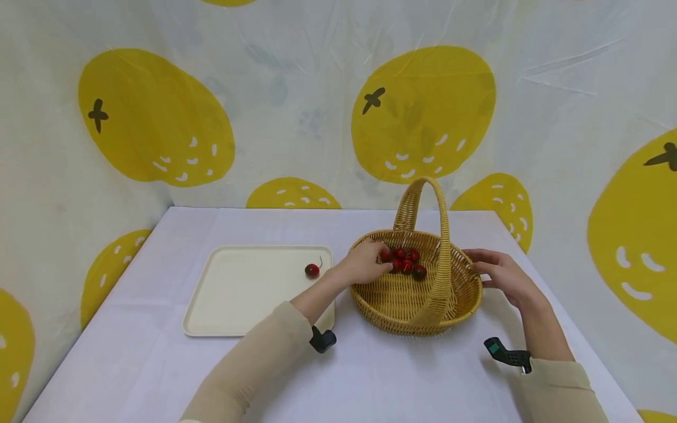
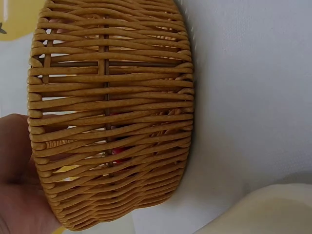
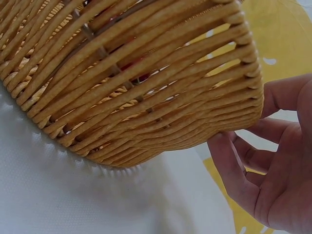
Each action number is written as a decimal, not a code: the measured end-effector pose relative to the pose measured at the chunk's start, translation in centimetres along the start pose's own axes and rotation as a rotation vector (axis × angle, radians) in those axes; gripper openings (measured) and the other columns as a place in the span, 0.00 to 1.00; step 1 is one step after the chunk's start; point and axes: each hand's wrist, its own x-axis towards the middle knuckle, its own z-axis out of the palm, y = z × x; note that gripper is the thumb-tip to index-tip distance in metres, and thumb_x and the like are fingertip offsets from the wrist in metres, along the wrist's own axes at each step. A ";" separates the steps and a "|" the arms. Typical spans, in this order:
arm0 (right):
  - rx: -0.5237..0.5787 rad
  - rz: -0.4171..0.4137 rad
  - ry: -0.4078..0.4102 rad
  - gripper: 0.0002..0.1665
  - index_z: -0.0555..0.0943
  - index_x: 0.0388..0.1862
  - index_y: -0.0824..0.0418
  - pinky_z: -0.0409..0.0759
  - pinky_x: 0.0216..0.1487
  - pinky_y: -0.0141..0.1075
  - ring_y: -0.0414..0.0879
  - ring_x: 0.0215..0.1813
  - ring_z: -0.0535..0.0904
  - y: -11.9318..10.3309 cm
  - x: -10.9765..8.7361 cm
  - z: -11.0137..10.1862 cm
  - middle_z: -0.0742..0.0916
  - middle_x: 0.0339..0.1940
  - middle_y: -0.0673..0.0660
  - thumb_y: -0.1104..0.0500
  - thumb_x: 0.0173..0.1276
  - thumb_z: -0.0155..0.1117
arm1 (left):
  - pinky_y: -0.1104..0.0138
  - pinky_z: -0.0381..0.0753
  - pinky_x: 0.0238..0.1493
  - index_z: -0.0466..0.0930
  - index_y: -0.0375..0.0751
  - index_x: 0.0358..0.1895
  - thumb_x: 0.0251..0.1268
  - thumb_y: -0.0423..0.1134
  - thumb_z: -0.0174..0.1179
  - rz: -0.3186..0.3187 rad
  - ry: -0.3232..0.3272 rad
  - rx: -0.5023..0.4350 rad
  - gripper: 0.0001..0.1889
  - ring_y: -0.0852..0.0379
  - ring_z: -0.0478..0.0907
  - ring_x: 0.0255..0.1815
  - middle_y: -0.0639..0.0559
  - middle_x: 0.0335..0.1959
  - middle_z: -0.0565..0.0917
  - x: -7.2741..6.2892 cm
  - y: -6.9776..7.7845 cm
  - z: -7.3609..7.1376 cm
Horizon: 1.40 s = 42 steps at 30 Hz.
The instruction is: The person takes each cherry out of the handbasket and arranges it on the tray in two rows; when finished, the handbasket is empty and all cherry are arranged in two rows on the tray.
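One wicker basket (image 1: 388, 305) with one arched handle (image 1: 444, 235), right of center on the bench (image 1: 412, 382). One cream tray (image 1: 248, 294) to its left. Cherries: one with its stem up, the lone cherry (image 1: 312, 271), on the tray's right side; at least six more, the clustered cherries (image 1: 406, 266), in the far half of the basket, exact count hidden by fingers. Two hands. Left hand (image 1: 367, 262) crosses the basket's left rim, fingers bent down inside, next to the leftmost cherry of the cluster; cannot tell if they pinch it. Right hand (image 1: 505, 276) at the basket's right end, fingers spread and loosely bent, touching the rim from outside. Two beige sleeves (image 1: 254, 364), two black wrist devices (image 1: 322, 339), one per arm. One white backdrop (image 1: 296, 88) behind, yellow fruit prints on it.
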 end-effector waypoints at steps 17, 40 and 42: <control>0.003 0.010 -0.002 0.30 0.63 0.77 0.72 0.85 0.47 0.41 0.52 0.57 0.79 0.8 0.3 0.1 0.72 0.71 0.75 0.59 0.83 0.47 | 0.59 0.69 0.69 0.78 0.32 0.65 0.77 0.37 0.57 -0.045 -0.049 0.150 0.19 0.45 0.70 0.71 0.42 0.63 0.81 1.4 0.1 1.3; 0.001 -0.005 0.002 0.29 0.65 0.76 0.72 0.84 0.48 0.41 0.43 0.54 0.80 0.7 0.4 0.0 0.73 0.71 0.75 0.58 0.83 0.47 | 0.66 0.81 0.46 0.86 0.36 0.52 0.64 0.31 0.69 -0.089 -0.076 0.117 0.14 0.53 0.81 0.47 0.46 0.49 0.86 1.6 0.1 1.1; -0.001 -0.010 0.000 0.29 0.65 0.76 0.72 0.84 0.48 0.41 0.43 0.54 0.80 0.7 0.4 -0.1 0.73 0.71 0.74 0.58 0.83 0.47 | 0.66 0.80 0.44 0.86 0.37 0.50 0.63 0.32 0.72 -0.084 -0.077 0.108 0.13 0.54 0.81 0.45 0.47 0.47 0.86 1.7 0.0 1.1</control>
